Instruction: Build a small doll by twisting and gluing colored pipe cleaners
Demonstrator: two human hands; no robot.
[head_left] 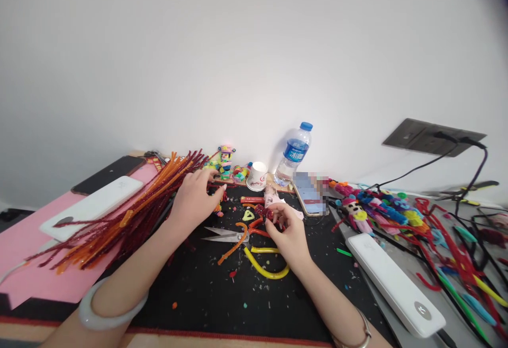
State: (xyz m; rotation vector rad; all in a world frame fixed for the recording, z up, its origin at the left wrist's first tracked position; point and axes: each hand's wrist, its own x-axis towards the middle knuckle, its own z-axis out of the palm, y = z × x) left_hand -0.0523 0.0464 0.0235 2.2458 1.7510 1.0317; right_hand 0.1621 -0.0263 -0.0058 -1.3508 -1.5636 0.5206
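My left hand reaches to the far left of the black mat, fingers curled at the ends of a bundle of red and orange pipe cleaners. Whether it grips a stem is hidden. My right hand pinches a small dark red fuzzy piece over the mat's middle. Scissors with orange and yellow handles lie between the hands.
A water bottle, a paper cup, a phone and a small pipe-cleaner figure stand at the back. Colourful pipe-cleaner figures and loose stems cover the right. White power banks lie on either side.
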